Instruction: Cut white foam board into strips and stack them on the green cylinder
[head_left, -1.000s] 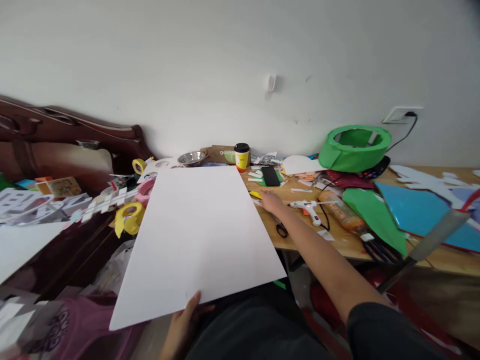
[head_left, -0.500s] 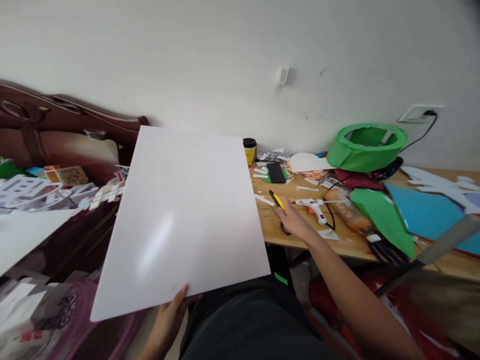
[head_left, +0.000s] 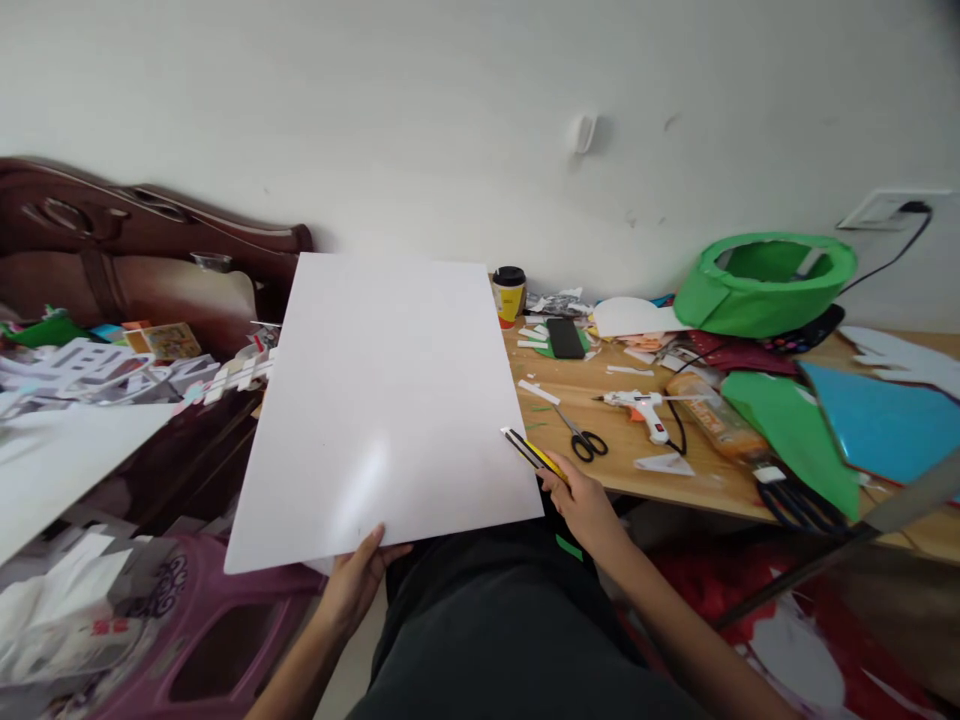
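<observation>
Two hands, one item each. The left hand [head_left: 358,577] grips the near edge of a large white sheet [head_left: 386,400], thumb on top and fingers underneath; the sheet is tilted up over the person's lap, its far edge rising in front of the wall. The right hand [head_left: 581,508] is closed around a yellow and black utility knife [head_left: 534,455], whose tip lies at the sheet's right edge, near its near right corner.

On the wooden desk [head_left: 600,460], beside the sheet:
- scissors [head_left: 582,437], near the front edge, just beyond the knife;
- a white glue gun [head_left: 637,404] with a black cord, right of the scissors;
- a black phone [head_left: 565,338], further back;
- a yellow paper cup [head_left: 509,295] with a dark lid, at the back edge by the wall;
- a green ring-shaped paper form [head_left: 765,282], at the back right;
- green and blue sheets [head_left: 840,425], toward the right edge.

A pink plastic stool [head_left: 202,650] stands below the sheet's near left corner.
</observation>
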